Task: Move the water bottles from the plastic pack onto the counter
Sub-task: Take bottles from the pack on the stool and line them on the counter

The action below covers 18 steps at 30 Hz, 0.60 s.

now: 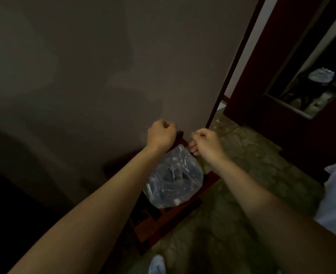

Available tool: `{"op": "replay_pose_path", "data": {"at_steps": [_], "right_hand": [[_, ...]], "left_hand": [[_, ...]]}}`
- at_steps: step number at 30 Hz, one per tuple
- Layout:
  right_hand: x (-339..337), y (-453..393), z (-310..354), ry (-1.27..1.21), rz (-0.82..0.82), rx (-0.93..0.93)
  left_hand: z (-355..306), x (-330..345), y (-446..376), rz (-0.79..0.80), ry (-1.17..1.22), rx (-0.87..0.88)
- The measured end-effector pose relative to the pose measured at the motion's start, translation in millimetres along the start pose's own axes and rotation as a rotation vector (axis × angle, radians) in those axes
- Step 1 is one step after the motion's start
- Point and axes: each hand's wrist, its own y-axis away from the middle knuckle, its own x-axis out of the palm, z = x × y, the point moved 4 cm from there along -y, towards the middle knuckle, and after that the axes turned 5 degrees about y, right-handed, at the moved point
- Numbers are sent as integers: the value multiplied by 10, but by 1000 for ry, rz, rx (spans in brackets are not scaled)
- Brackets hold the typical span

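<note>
Dim room, stone floor [232, 175]. We've both grips curled: left hand [161, 133], right hand [204, 142], holding what, can't tell. Plastic pack [175, 178] sits below them on wooden stand [173, 216]. Risk: thin film tears, bottles drop.

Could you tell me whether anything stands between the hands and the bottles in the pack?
Yes: the plastic pack wraps the bottles. Both hands, left and right, are fists above its far end; whether they grip it is unclear. No counter shows.
</note>
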Motion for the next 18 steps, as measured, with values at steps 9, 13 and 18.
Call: {"op": "replay_pose_path", "data": {"at_steps": [9,13,18], "right_hand": [[162,-1081,-922,147,346,300],[393,-1390,-1274,221,505,378],[935,-1702,-1805,463,743,295]], "left_hand": [[693,734,-995,83,-41,-296],[1125,955,-1201,128,-79,-415],[1719,1174,-1320,99,-98,-561]]}}
